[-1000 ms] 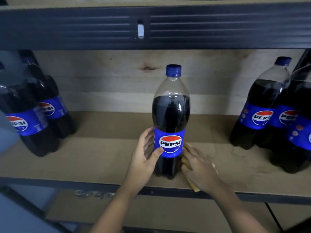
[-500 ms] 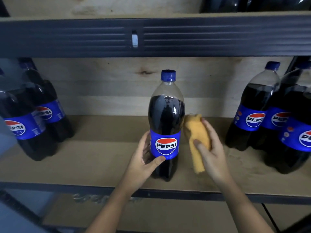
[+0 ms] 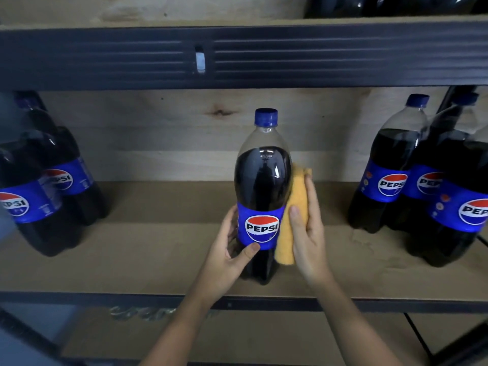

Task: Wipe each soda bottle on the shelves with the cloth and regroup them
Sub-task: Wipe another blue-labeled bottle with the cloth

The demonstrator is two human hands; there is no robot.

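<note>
Yellow soft cloth (image 3: 295, 207) lies flat against the right side of the upright dark plastic soda bottle (image 3: 262, 196), pressed there by the right hand (image 3: 307, 233), fingers nearly straight. The left hand (image 3: 227, 257) curls around the bottle's left side, thumb on the label. The bottle stands vertical between both hands, mid-shelf, so the wipe runs along its height.

The middle bottle (image 3: 264, 196) bore "PEPSI" in white letters across the red, white and blue roundel of its blue label. The same word showed on the labels of the two bottles at left (image 3: 39, 191), partly cut to "EPSI", and on the bottles at right (image 3: 390, 167), where overlaps left "PEP" and "PE".
</note>
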